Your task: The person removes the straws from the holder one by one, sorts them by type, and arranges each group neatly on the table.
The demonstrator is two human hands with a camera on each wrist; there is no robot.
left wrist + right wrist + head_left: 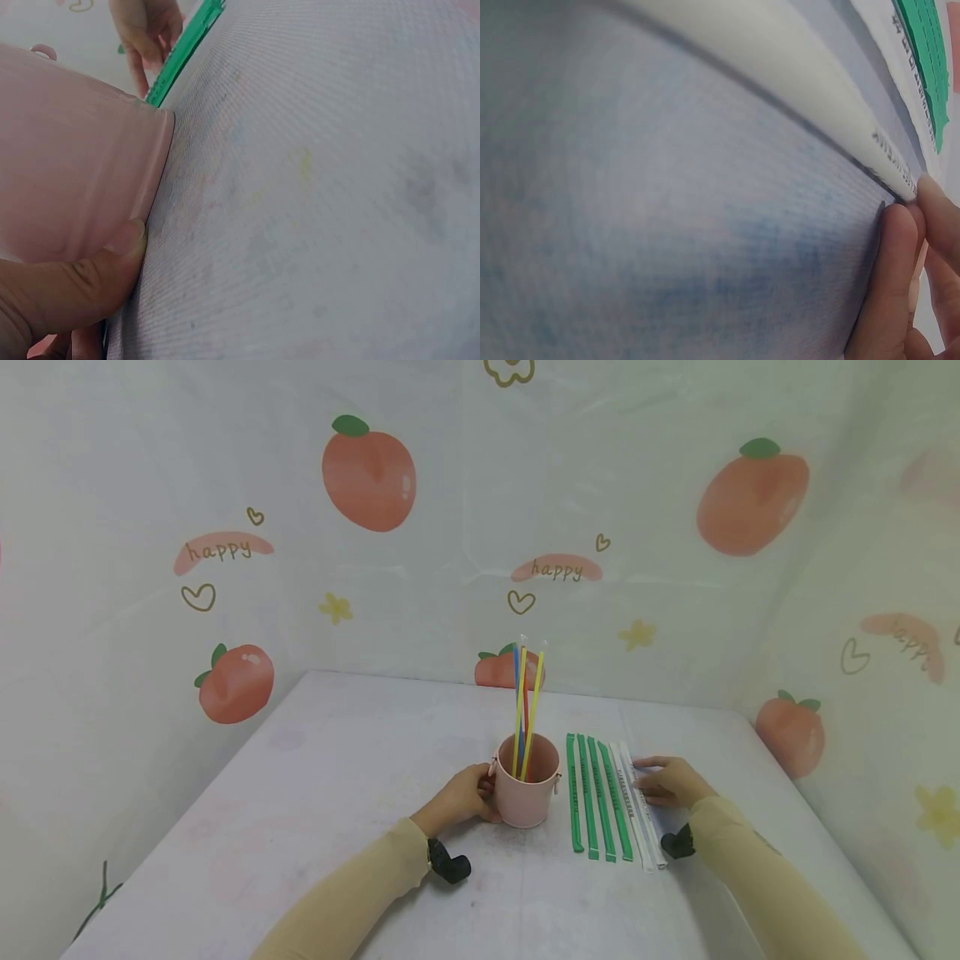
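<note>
A small pink bucket [522,802] stands upright on the table, with several yellow, blue and red straws [531,710] leaning inside it. My left hand [467,795] grips the bucket's left side; in the left wrist view its thumb [97,281] presses near the base while the other fingers are mostly hidden. To the right of the bucket, my right hand [670,781] pinches the outermost white paper-wrapped straw [651,831]. In the right wrist view its fingertips meet at either side of that straw [802,82], which lies on or very near the tabletop.
Several green-wrapped straws [595,797] lie side by side between the bucket and another white-wrapped straw [637,827]. The white table [337,752] meets a printed curtain [450,568] at the back and sides. Black wrist cameras [450,864] sit on both wrists.
</note>
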